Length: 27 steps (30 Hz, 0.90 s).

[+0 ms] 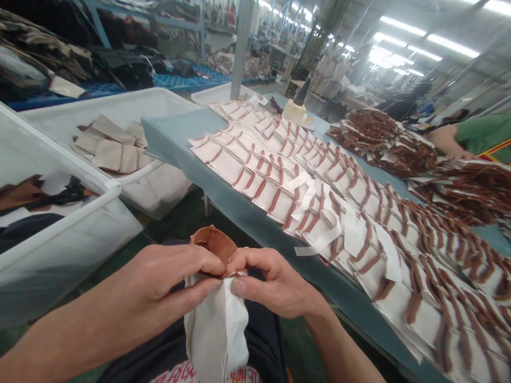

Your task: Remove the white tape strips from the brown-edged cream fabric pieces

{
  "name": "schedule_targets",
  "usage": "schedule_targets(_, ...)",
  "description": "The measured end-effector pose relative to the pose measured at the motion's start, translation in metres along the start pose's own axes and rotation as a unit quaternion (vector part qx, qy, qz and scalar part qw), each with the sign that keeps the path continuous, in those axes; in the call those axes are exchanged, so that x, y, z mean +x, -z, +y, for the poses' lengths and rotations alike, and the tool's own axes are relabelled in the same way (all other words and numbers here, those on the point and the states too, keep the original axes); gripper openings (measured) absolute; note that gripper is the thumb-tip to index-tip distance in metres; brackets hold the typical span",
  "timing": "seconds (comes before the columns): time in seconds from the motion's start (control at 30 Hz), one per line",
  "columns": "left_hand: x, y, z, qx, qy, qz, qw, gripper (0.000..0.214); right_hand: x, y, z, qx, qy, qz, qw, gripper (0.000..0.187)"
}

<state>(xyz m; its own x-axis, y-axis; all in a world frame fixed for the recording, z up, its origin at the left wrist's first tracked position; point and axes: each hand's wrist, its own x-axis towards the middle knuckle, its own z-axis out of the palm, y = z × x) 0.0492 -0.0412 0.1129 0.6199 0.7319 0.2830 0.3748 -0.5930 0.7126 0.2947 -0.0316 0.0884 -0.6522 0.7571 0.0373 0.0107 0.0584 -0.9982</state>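
Both hands hold one sewn piece (pixel 207 330), off-white on the outside with a brown face showing at its top, above my lap. My left hand (pixel 167 276) pinches its upper edge from the left, thumb in front and fingers behind. From the right, my right hand (pixel 271 282) pinches the same edge, with thumb and forefinger closed near a white strip (pixel 237 324) running down the piece. The two sets of fingertips nearly meet at the brown fold. The part under my fingers is hidden.
A blue-grey table (pixel 167 133) on my right bears overlapping rows of similar pieces (pixel 275 186) and loose white strips (pixel 351 229). Brown piles (pixel 371 138) lie beyond, near a co-worker's arm (pixel 447 141). White bins (pixel 155 183) with fabric stand left; a glue-like bottle (pixel 295 111) is at the back.
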Motion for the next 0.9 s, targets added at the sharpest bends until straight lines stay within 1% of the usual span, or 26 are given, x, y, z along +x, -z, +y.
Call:
schedule_targets(0.07, 0.001, 0.001, 0.002, 0.033, -0.044, -0.003, 0.998, 0.031, -0.002, -0.001, -0.001, 0.007, -0.007, -0.002, 1.000, 0.032)
schedule_targets(0.13, 0.003, 0.003, 0.003, 0.051, -0.079, -0.015, 0.995, 0.043, -0.004, -0.002, -0.006, -0.012, -0.015, -0.005, 1.000, 0.034)
schedule_targets(0.23, 0.008, 0.005, 0.006, 0.079, -0.114, -0.032, 0.990, 0.052, -0.006, -0.003, -0.016, -0.069, -0.016, -0.003, 0.997, 0.027)
schedule_targets(0.33, 0.010, 0.003, 0.008, 0.119, -0.135, -0.030, 0.983, 0.054, -0.007, -0.005, -0.023, -0.121, -0.010, -0.001, 0.993, 0.016)
schedule_targets(0.4, 0.009, 0.000, 0.008, 0.131, -0.131, -0.023, 0.982, 0.047, -0.007, -0.006, -0.024, -0.150, -0.007, -0.002, 0.989, 0.012)
schedule_targets(0.47, 0.006, -0.003, 0.007, 0.133, -0.112, -0.015, 0.985, 0.039, -0.007, -0.007, -0.025, -0.168, -0.009, -0.004, 0.986, 0.011)
schedule_targets(0.57, 0.003, -0.006, 0.003, 0.116, -0.078, 0.011, 0.990, 0.031, -0.005, -0.008, -0.024, -0.179, -0.025, -0.003, 0.983, 0.012)
schedule_targets(0.67, -0.001, -0.007, -0.003, 0.047, -0.009, 0.020, 0.999, 0.023, -0.002, -0.010, -0.024, -0.194, -0.040, -0.004, 0.980, 0.012)
schedule_targets(0.73, -0.003, -0.008, -0.007, -0.021, 0.063, 0.011, 0.998, 0.019, 0.001, -0.012, -0.023, -0.194, -0.043, -0.001, 0.980, 0.012)
schedule_targets(0.8, -0.004, -0.009, -0.011, -0.090, 0.126, -0.003, 0.988, 0.017, 0.002, -0.014, -0.021, -0.180, -0.051, 0.004, 0.982, 0.010)
schedule_targets(0.9, -0.003, -0.008, -0.013, -0.164, 0.172, -0.037, 0.971, 0.019, 0.004, -0.018, -0.017, -0.165, -0.067, 0.023, 0.984, 0.008)
